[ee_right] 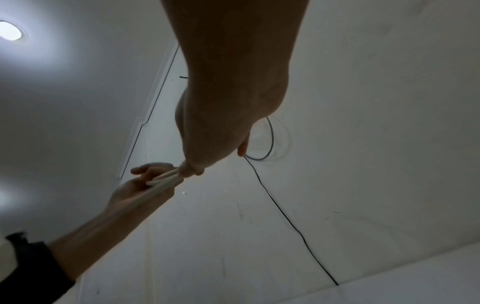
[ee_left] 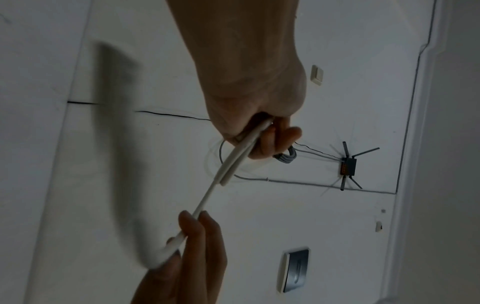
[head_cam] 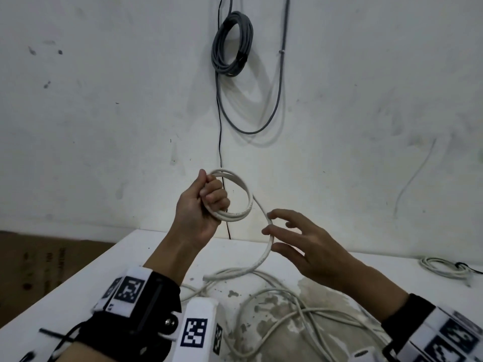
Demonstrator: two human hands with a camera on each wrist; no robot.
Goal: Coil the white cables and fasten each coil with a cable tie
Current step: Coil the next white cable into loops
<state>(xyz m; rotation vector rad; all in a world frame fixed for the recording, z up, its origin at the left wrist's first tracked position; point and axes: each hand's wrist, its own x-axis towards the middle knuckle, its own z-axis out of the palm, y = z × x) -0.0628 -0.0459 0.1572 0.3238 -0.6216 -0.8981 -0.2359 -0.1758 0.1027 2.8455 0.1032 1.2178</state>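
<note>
Behind your raised hands stands a scuffed white wall (head_cam: 104, 126), where a grey coil (head_cam: 232, 43) hangs above your left fist and a thin black wire (head_cam: 220, 131) drops behind it. Below your wrists spreads a white table (head_cam: 91, 278), its paint worn in patches, strewn with loose cables (head_cam: 300, 309) under your right forearm. A finished coil (head_cam: 444, 267) lies at the far right edge, well apart from your right fingers.

Your left hand (head_cam: 201, 210) is lifted above the table, fingers clenched round the cable (head_cam: 236, 194). The loops pass through the fist, rise past the thumb and curve out to the right of the knuckles in a ring. In the left wrist view the strands leave the bottom of the fist (ee_left: 249, 123) side by side, and one short end stops just beyond the fingers.

From the ring's right side a single strand runs down to your right hand (head_cam: 305, 246). That hand is not closed: the fingers (head_cam: 285, 214) are spread and nearly straight, and the strand passes between the thumb and the index finger, touching both. The left wrist view shows it lying between two fingertips (ee_left: 189, 224) and bending sharply below them. Past your thumb the strand sags to the table and ends near your left wrist.
</note>
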